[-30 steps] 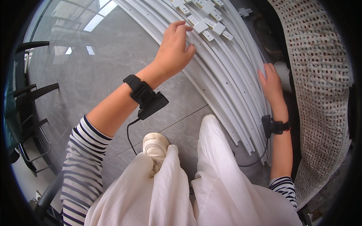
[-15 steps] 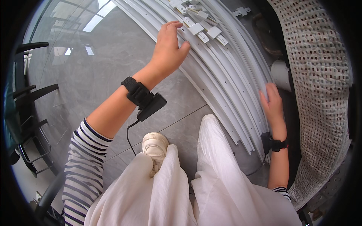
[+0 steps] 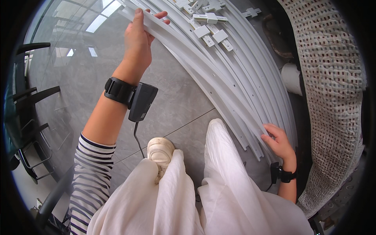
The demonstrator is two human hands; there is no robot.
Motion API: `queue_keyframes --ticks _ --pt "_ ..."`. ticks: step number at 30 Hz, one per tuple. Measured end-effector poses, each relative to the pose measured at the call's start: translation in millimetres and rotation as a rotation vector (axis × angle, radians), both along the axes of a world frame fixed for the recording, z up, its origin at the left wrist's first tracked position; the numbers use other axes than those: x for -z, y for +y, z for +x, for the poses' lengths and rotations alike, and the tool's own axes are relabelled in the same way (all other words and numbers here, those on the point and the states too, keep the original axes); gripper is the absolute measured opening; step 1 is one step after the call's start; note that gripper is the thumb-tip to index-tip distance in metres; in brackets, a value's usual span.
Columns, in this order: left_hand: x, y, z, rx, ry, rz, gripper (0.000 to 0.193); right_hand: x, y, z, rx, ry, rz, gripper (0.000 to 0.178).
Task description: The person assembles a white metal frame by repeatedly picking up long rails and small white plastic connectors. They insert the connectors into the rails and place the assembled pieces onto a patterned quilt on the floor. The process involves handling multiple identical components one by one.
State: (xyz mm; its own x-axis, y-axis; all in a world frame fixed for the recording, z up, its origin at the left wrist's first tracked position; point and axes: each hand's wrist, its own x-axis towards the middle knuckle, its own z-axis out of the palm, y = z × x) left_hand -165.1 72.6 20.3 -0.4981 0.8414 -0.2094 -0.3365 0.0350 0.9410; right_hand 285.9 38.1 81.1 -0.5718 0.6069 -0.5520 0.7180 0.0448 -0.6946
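Note:
Several long white rails lie side by side on the grey tiled floor, curving from top left to lower right. My left hand grips the outermost white rail near its far part, thumb on top and fingers curled under. My right hand holds the near ends of the rails with its fingertips. Both wrists wear black bands; a black box with a cable hangs at the left one.
Small white brackets lie on the rails at the top. A beige perforated fabric hangs at the right, with a white cylinder beside it. Black chair frames stand at the left. My white trousers and shoe fill the bottom.
My left hand slid farther up along the rails and closed on the outer one. My right hand moved down toward me, to the rails' near ends.

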Motion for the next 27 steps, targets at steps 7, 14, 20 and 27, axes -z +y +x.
queue_keyframes --ticks 7,14,20,27 --pt "-14.1 -39.8 56.3 0.254 -0.089 -0.128 0.045 -11.9 -18.7 -13.3 0.038 -0.092 -0.172 0.044" --pt "-31.5 -83.5 146.3 0.701 -0.3 -0.363 0.04 -11.9 -30.3 -78.2 0.184 0.1 0.004 0.056" --pt "-0.1 -43.1 94.2 0.881 0.773 0.036 0.035 1.1 -32.3 -69.1 0.238 -0.043 0.152 0.039" --pt "18.4 23.5 40.9 0.566 1.648 0.202 0.044 -8.0 -32.9 -75.9 0.193 -0.034 0.169 0.033"
